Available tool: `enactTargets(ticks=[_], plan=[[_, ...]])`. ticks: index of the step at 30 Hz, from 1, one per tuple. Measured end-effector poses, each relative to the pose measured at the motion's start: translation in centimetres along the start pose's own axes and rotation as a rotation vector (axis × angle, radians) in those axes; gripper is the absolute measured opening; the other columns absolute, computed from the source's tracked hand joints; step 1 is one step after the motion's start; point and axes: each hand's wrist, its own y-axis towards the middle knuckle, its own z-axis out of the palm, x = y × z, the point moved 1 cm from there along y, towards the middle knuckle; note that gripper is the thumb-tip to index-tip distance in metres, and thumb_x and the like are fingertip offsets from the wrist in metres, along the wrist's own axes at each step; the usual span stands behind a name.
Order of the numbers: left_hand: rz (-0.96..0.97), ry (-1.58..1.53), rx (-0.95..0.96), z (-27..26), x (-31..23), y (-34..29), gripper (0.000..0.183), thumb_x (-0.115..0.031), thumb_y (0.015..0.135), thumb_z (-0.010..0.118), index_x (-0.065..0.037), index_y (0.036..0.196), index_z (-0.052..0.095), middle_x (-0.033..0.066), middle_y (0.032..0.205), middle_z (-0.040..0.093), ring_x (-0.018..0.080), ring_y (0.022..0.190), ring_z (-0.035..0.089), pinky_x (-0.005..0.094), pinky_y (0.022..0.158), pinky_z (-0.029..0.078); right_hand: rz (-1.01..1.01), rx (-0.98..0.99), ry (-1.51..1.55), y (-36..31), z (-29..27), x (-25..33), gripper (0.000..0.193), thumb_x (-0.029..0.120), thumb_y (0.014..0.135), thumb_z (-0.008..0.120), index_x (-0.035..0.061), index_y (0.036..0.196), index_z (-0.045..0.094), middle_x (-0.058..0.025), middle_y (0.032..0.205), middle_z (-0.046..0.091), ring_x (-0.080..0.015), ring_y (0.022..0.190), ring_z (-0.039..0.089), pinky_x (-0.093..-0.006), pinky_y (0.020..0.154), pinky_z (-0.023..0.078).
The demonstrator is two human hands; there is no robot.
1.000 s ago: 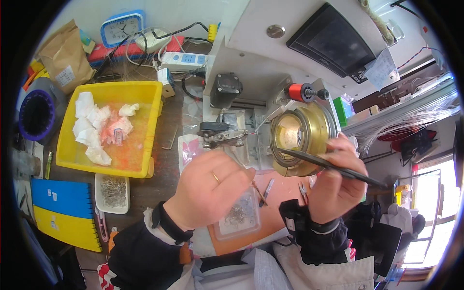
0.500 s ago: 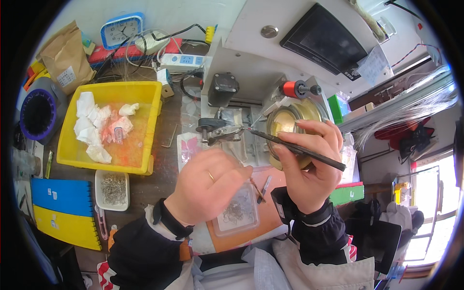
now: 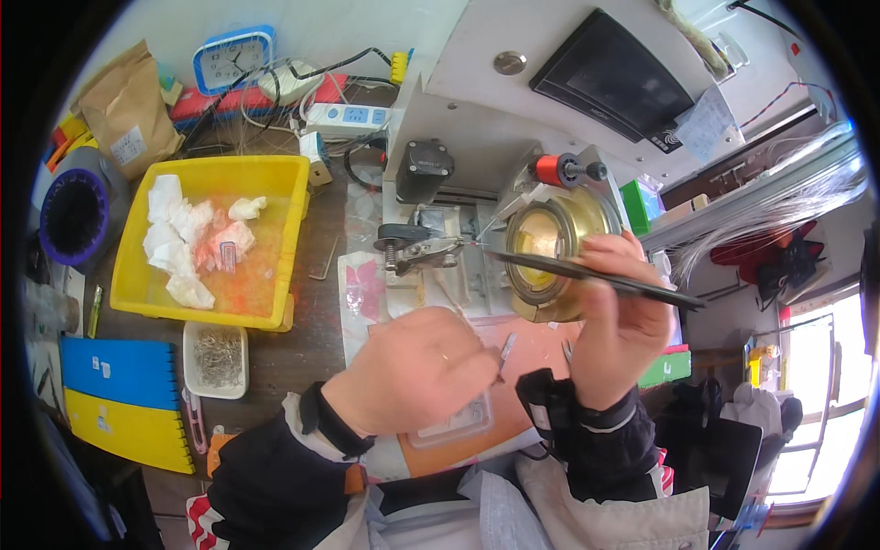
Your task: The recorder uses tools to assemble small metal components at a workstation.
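My right hand [image 3: 625, 321] grips slender black tweezers [image 3: 596, 274] between thumb and fingers. Their tips point left, just right of a small metal clamp head [image 3: 438, 247] on the bench machine. Lower and to the left, my left hand [image 3: 417, 371] is closed with its fingers curled under; whatever they hold is hidden. It covers part of a clear plastic box [image 3: 454, 431] lying on an orange sheet [image 3: 536, 353]. Behind the tweezers stands a round golden reel [image 3: 587, 215]. A red spool [image 3: 553, 170] is mounted above it.
To the left are a yellow tray [image 3: 301, 215] with crumpled tissues, a white dish [image 3: 216, 390] of small metal pieces, and blue and yellow boards [image 3: 119, 376]. The machine's housing [image 3: 481, 64] rises behind. Pale strands [image 3: 779, 202] hang at right.
My right hand has shifted right and slightly down, drawing the tweezers' tips away from the clamp head. My left hand has moved right and down, covering more of the clear box.
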Motion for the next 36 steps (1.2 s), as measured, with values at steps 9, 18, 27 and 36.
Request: enactTargets(ticks=[9,18,27,36], plan=[[0.000,0.251,-0.083,-1.3,0.5,0.2,0.022,0.006,0.070,0.066,-0.003,0.090,0.067,0.0106,0.083,0.065,0.0296,0.077,0.064,0.0389,0.071,0.052,0.286,0.313,-0.261,-8.5,-8.7,0.4,0.027,-0.008,0.072,0.071,0.0027,0.097,0.071,-0.0115,0.095,0.069,-0.0261,0.083,0.067,-0.0314,0.072,0.053],[-0.313,0.661,-0.281,-7.6,-0.7,-1.2,0.014,0.006,0.086,0.058,0.000,0.095,0.066,0.0140,0.106,0.067,0.0321,0.105,0.061,0.0400,0.096,0.044,0.112,0.455,-0.257,-12.5,-9.3,-3.8,0.028,0.001,0.075,0.065,0.0038,0.102,0.069,-0.0138,0.111,0.066,-0.0318,0.096,0.064,-0.0377,0.083,0.051],[-0.847,0.628,-0.186,-20.3,3.6,-6.8,0.013,-0.002,0.093,0.056,0.002,0.101,0.065,0.0132,0.108,0.067,0.0229,0.099,0.066,0.0280,0.086,0.047,0.388,0.373,-0.617,-13.9,-11.5,-6.2,0.024,0.021,0.080,0.067,0.0088,0.100,0.069,-0.0100,0.083,0.066,-0.0282,0.081,0.064,-0.0381,0.070,0.051],[-0.565,0.307,0.017,-9.9,-0.6,5.3,0.032,-0.003,0.084,0.064,-0.001,0.115,0.065,0.0115,0.109,0.068,0.0205,0.101,0.064,0.0309,0.085,0.046,0.437,0.231,-0.520,-12.3,-11.6,-5.1,0.025,0.002,0.088,0.059,0.0030,0.112,0.066,-0.0121,0.075,0.063,-0.0248,0.067,0.064,-0.0341,0.063,0.050]])
